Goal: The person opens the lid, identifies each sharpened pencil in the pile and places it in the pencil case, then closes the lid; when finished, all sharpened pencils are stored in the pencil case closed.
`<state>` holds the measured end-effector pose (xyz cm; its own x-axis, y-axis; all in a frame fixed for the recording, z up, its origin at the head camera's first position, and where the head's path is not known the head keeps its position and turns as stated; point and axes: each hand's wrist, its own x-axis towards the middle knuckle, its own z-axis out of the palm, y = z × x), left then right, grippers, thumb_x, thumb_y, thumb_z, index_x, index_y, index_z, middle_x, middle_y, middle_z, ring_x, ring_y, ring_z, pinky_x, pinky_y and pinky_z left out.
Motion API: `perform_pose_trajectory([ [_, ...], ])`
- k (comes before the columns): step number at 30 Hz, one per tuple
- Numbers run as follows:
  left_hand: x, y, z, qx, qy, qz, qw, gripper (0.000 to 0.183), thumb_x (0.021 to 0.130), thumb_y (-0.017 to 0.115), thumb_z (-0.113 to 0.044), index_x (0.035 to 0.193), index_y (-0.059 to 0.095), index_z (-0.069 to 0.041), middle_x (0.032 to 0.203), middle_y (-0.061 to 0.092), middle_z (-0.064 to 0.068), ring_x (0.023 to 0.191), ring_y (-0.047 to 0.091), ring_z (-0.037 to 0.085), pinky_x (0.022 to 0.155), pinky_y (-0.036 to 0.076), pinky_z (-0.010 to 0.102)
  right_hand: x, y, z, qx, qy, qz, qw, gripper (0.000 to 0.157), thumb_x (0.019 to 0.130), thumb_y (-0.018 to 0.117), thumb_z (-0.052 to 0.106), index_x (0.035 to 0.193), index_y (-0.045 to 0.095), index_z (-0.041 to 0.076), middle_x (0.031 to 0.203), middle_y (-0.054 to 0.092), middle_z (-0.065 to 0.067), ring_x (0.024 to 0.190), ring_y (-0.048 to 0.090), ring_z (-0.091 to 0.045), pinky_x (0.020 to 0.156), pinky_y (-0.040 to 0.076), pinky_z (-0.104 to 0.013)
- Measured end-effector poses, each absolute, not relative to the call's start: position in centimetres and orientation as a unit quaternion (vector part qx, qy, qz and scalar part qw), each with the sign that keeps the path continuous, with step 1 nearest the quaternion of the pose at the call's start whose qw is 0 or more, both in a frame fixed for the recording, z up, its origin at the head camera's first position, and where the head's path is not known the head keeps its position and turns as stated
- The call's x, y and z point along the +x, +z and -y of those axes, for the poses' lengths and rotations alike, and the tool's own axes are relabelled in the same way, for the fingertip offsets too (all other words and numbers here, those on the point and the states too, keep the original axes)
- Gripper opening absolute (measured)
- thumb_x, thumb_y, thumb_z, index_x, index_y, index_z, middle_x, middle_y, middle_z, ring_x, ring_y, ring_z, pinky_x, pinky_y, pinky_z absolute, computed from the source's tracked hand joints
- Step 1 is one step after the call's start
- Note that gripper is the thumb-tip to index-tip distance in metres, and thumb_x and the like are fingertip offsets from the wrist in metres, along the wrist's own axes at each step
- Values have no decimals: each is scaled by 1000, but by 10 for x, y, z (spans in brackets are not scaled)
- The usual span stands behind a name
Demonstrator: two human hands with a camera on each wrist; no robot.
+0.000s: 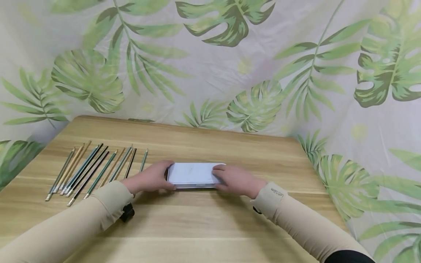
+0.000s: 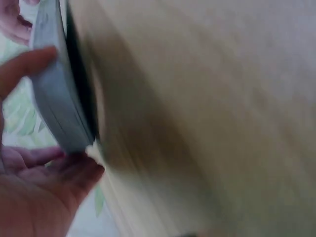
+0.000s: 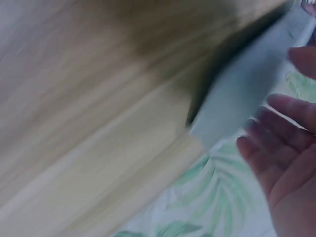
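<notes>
Head view: the left hand [image 1: 152, 178] grips the left end of a white box [image 1: 192, 173], with its thumb at the near edge and its other fingers around the far side. The left wrist view shows the same hold, thumb laid on the pale face and the remaining fingertips bent around the end. At the opposite end is the right hand [image 1: 239, 179], its fingertips over the right part of the lid and its thumb low by the near edge; in the right wrist view the fingers are spread and slightly bent close to the end, and I cannot tell whether they press on it. The box lies crosswise between the two hands, over the middle of the wooden table [image 1: 204, 226]; whether it touches the wood is unclear. Both forearms wear beige sleeves [image 1: 302, 219], the right cuff bearing small lettering, and a black device [image 1: 127, 212] sits below the left wrist. Just beyond the left hand is a teal pencil [image 1: 145, 157], and farther left, side by side at a slant, lie more pencils [image 1: 88, 178] in black, teal and tan. Behind the table hangs a pale cloth [image 1: 210, 73] printed with green leaves.
</notes>
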<state>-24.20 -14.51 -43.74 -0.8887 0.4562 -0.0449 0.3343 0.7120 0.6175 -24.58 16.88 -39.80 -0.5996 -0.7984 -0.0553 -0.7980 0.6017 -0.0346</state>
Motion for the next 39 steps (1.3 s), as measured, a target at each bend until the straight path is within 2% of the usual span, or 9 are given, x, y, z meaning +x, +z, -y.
perform_pose_trajectory([
  [3, -244, -430, 152, 211, 337, -910, 119, 96, 77, 86, -34, 145, 43, 16, 136, 58, 30, 119, 59, 39, 105, 47, 54, -244, -396, -153, -483, 7, -876, 1, 52, 103, 65, 33, 141, 58, -2, 142, 58, -19, 127, 59, -31, 106, 49, -41],
  [6, -247, -423, 158, 203, 376, -892, 148, 93, 79, 83, -34, 148, 42, 14, 129, 62, 25, 112, 62, 33, 98, 51, 49, -245, -392, -138, -510, 25, -859, -24, 50, 106, 60, 35, 142, 57, 0, 138, 61, -16, 123, 62, -27, 103, 51, -38],
  [10, -250, -418, 163, 182, 427, -865, 189, 90, 84, 80, -29, 150, 37, 14, 125, 62, 23, 110, 62, 31, 94, 52, 46, -248, -386, -125, -517, 31, -856, -13, 43, 110, 53, 31, 139, 59, 0, 131, 66, -13, 115, 66, -24, 98, 54, -36],
  [13, -252, -418, 163, 174, 455, -849, 205, 86, 87, 78, -26, 150, 35, 14, 123, 62, 23, 109, 62, 30, 94, 53, 46, -250, -381, -123, -509, 30, -860, 1, 41, 110, 53, 28, 140, 60, 0, 128, 68, -12, 112, 68, -23, 96, 55, -37],
  [21, -254, -412, 164, 172, 464, -844, 205, 83, 88, 77, -25, 149, 36, 13, 122, 63, 24, 106, 63, 30, 90, 52, 43, -255, -377, -122, -508, 48, -860, -11, 39, 110, 54, 27, 140, 60, 3, 128, 70, -11, 111, 70, -24, 93, 57, -38],
  [27, -253, -419, 165, 170, 482, -832, 217, 79, 90, 78, -23, 147, 37, 12, 121, 63, 24, 107, 64, 30, 94, 53, 47, -256, -382, -123, -512, 43, -857, -28, 29, 110, 53, 23, 129, 62, 3, 114, 73, -8, 98, 72, -23, 84, 58, -38],
  [31, -250, -426, 163, 174, 477, -834, 216, 80, 90, 80, -24, 146, 37, 12, 123, 63, 25, 112, 62, 33, 98, 52, 49, -254, -386, -127, -510, 30, -859, -14, 30, 110, 53, 23, 131, 63, 4, 118, 73, -8, 103, 71, -23, 88, 57, -38],
  [34, -247, -429, 164, 175, 470, -840, 209, 86, 86, 84, -25, 148, 35, 10, 128, 59, 26, 116, 60, 36, 100, 51, 52, -255, -386, -128, -511, 14, -859, -1, 32, 110, 52, 24, 133, 63, 6, 121, 72, -8, 108, 70, -23, 92, 56, -39],
  [39, -238, -434, 163, 203, 433, -858, 188, 104, 78, 91, -26, 153, 27, 10, 133, 56, 26, 118, 59, 37, 102, 50, 53, -262, -381, -127, -497, -14, -867, -25, 27, 110, 51, 20, 130, 64, 7, 107, 73, -7, 93, 72, -24, 83, 59, -40],
])
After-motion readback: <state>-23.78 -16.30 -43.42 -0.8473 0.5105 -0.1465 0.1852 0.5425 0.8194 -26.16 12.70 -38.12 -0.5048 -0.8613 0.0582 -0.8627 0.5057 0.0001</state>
